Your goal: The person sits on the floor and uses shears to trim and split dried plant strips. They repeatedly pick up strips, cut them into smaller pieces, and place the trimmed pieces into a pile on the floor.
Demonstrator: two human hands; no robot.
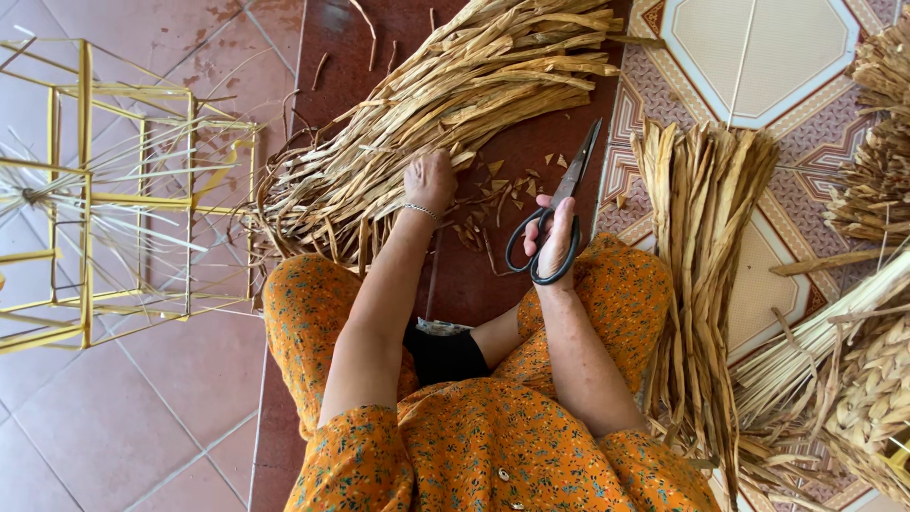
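- The left hand (429,179) is curled down into the near end of a large bundle of dried straw-coloured leaf strips (445,104), its fingers closed among the strips, a thin bracelet (420,210) at the wrist
- That bundle fans away from the left hand, up and to the right across a dark red floor strip (474,275), with its loose ends curling out to the left of the hand
- The right hand (553,237) holds black-handled scissors (559,204), fingers through the loops; the blades point up and away from the hand and look nearly closed
- Small cut scraps (493,180) lie scattered on the floor between the two hands, just beside the scissors' blades
- A second, straighter bundle of dried strips (701,246) lies to the right of the right hand, running along the person's leg, on patterned floor tiles (758,57)
- Further right of that hand sit more dried stalks and a piece of braided weave (877,379), partly cut off by the picture's edge
- Well to the left of the left hand stands a yellow frame (85,199) of thin rods, box-shaped, with pale strips threaded through it, on plain reddish tiles (114,417)
- The person sits on the floor in orange flowered clothing (493,446), both forearms reaching forward over the knees
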